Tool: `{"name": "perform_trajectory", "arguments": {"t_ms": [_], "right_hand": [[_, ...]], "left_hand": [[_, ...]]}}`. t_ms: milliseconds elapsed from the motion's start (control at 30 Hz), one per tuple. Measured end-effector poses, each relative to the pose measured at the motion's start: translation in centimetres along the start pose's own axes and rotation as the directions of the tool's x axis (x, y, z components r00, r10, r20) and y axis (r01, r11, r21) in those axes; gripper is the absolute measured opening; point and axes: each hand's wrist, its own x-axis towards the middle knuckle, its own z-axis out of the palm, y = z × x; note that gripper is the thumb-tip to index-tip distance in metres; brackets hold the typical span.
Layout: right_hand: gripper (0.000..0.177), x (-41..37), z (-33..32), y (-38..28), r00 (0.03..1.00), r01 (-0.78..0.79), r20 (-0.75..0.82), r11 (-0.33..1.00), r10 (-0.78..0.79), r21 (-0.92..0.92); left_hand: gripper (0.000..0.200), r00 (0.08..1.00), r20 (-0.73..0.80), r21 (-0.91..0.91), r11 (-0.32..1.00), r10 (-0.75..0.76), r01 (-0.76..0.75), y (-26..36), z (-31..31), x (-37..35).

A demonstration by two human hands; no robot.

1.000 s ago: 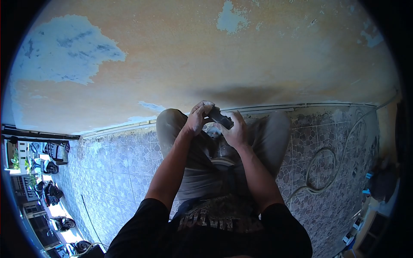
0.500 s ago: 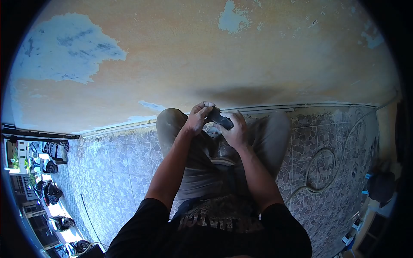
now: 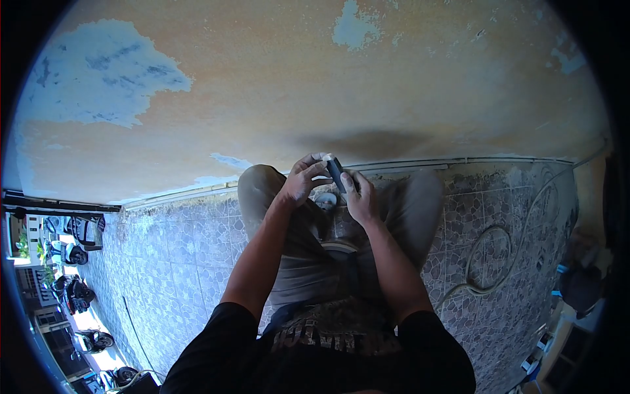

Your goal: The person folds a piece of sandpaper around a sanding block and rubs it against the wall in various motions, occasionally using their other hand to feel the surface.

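Observation:
In front of the lower wall, between my bent knees, I hold a dark piece of sandpaper (image 3: 335, 174), which seems to be folded round a small block with a pale end. My left hand (image 3: 304, 180) pinches its upper end between thumb and fingers. The fingers of my right hand (image 3: 360, 198) are closed on its lower right end, the thumb lying on its face. Pale dust coats the fingers of both hands. Below the sandpaper, a pale, greyish foot (image 3: 326, 201) shows between my legs.
The wall (image 3: 262, 85) ahead has orange-tan paint with a large whitish patch (image 3: 111, 72) at left. A pipe (image 3: 453, 161) runs along its base. A coiled hose (image 3: 489, 262) lies on the patterned tile floor (image 3: 190, 262) at right. Motorbikes (image 3: 73, 293) stand far left; another person (image 3: 581, 282) is far right.
The sandpaper has turned from a broad, bent strip into a narrower, steeper block shape. My right hand has shifted slightly, and the person at far right has moved a little.

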Motion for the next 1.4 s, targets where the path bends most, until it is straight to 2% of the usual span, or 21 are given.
{"name": "perform_trajectory", "arguments": {"t_ms": [33, 67, 267, 333, 467, 600, 667, 767, 833, 933, 1167, 1233, 1400], "right_hand": [[0.041, 0.0, -0.1, -0.4, 0.996, -0.092, 0.023, 0.995, 0.091, 0.027], [0.041, 0.0, -0.1, -0.1, 0.996, -0.092, 0.023, 0.995, 0.092, 0.028], [0.046, 0.2, 0.3, 2.8, 0.987, -0.156, 0.060, 0.977, 0.149, 0.147], [0.048, 0.2, 0.3, 2.8, 0.963, -0.262, 0.118, 0.947, 0.243, 0.185], [0.051, 0.1, 0.4, 2.4, 0.975, -0.220, 0.073, 0.955, 0.209, 0.198], [0.054, 0.2, 0.2, 2.1, 0.961, -0.275, 0.103, 0.934, 0.258, 0.230], [0.054, 0.2, 0.2, 2.3, 0.955, -0.292, 0.125, 0.925, 0.268, 0.243], [0.055, 0.3, 0.4, 2.5, 0.960, -0.278, 0.119, 0.915, 0.254, 0.292], [0.056, 0.3, 0.3, 2.4, 0.931, -0.361, 0.161, 0.888, 0.327, 0.285], [0.057, 0.2, 0.8, 2.9, 0.941, -0.338, 0.120, 0.894, 0.316, 0.295], [0.056, 0.2, 0.6, 2.7, 0.936, -0.351, 0.134, 0.891, 0.325, 0.288], [0.052, 0.3, 0.5, 2.4, 0.908, -0.418, 0.173, 0.863, 0.383, 0.283], [0.052, 0.2, 0.4, 1.7, 0.913, -0.407, 0.159, 0.870, 0.377, 0.277]], "left_hand": [[0.022, 1.000, 0.002, 0.045, 0.999, 0.026, -0.026, -0.2, -0.1, 0.1], [0.023, 0.999, 0.006, 0.089, 0.995, 0.052, -0.052, -0.4, -0.3, 0.2], [0.025, 0.998, 0.024, 0.056, 0.997, 0.053, -0.055, -1.0, -1.1, 0.6], [0.027, 0.998, 0.031, 0.071, 0.996, 0.050, -0.052, -0.6, -0.7, 0.2], [0.033, 0.998, 0.046, 0.109, 0.993, 0.044, -0.049, -0.3, -0.2, 0.0], [0.040, 0.998, 0.038, 0.114, 0.992, 0.043, -0.047, -0.5, -0.2, 0.2], [0.046, 0.994, 0.024, 0.099, 0.989, 0.109, -0.111, -0.6, 0.0, 0.1], [0.046, 0.992, 0.020, 0.085, 0.989, 0.123, -0.125, -0.5, 0.2, 0.1], [0.043, 0.988, 0.034, 0.104, 0.982, 0.152, -0.155, -0.9, -0.3, 0.4], [0.039, 0.981, 0.048, 0.134, 0.972, 0.188, -0.193, -1.2, -0.6, 0.7], [0.035, 0.974, 0.023, 0.184, 0.957, 0.226, -0.226, -1.4, -0.5, 0.7], [0.034, 0.973, 0.019, 0.185, 0.955, 0.232, -0.231, -1.3, -0.5, 0.6], [0.031, 0.969, 0.011, 0.200, 0.949, 0.246, -0.243, -1.5, -0.6, 0.7]]}}
